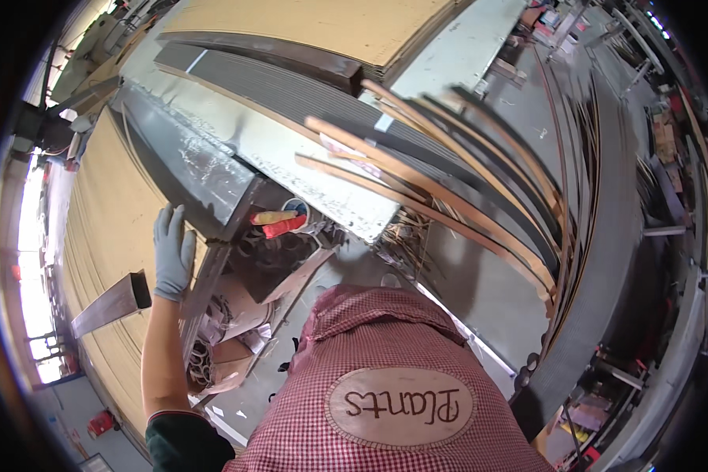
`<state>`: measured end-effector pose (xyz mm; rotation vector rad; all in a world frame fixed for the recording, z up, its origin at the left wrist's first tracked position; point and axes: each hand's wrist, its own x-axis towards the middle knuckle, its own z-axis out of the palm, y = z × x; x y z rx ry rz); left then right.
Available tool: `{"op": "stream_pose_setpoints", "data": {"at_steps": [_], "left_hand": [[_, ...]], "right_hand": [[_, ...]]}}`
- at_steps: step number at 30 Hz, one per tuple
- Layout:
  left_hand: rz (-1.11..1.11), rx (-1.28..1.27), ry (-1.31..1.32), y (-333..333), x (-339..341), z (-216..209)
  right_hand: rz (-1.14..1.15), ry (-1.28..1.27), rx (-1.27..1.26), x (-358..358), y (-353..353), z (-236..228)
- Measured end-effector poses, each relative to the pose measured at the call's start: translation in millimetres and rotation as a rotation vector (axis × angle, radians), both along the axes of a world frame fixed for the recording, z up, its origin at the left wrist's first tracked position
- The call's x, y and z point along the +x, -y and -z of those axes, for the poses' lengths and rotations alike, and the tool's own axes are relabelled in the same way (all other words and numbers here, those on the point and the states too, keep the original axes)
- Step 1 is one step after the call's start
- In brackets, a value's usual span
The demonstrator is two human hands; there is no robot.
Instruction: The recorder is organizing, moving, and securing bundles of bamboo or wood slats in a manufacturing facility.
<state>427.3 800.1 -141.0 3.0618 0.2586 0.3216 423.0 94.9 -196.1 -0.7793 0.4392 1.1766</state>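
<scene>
My left hand point(173, 253), in a pale grey glove, lies flat with its fingers stretched out near the edge of a tan board point(106, 216) on the left. Nothing is in its grasp. Just beyond the fingertips, a grey metal-like sheet point(189, 157) borders the board. Nearer me, a dark rectangular tube point(114, 305) rests on the tan surface. My right hand does not show.
A banded stack of dark grey strips point(267, 86) lies on a pale, worn table point(291, 173). Loose brown and black strips point(464, 212) jut out, curving to the right. Below the table corner sit a bucket point(297, 206) with red and yellow items and cardboard boxes point(232, 358).
</scene>
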Motion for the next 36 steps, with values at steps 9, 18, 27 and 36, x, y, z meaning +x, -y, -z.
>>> {"op": "stream_pose_setpoints", "data": {"at_steps": [9, 18, 27, 36], "left_hand": [[0.019, 0.009, -0.042, -7.0, 0.5, 6.4], [-0.018, -0.011, -0.063, -2.1, 2.7, 1.0], [-0.018, -0.003, -0.02, 4.7, -0.3, -7.8], [-0.041, -0.034, 0.068, 3.5, -12.8, -9.1]], "right_hand": [[0.102, -0.149, -0.045, -60.4, 20.6, 6.0], [0.115, -0.215, -0.035, -64.5, 19.6, 17.5], [-0.052, -0.131, 0.05, 54.3, -49.4, 81.3], [0.076, 0.752, -0.507, 305.4, -202.5, 156.9]]}}
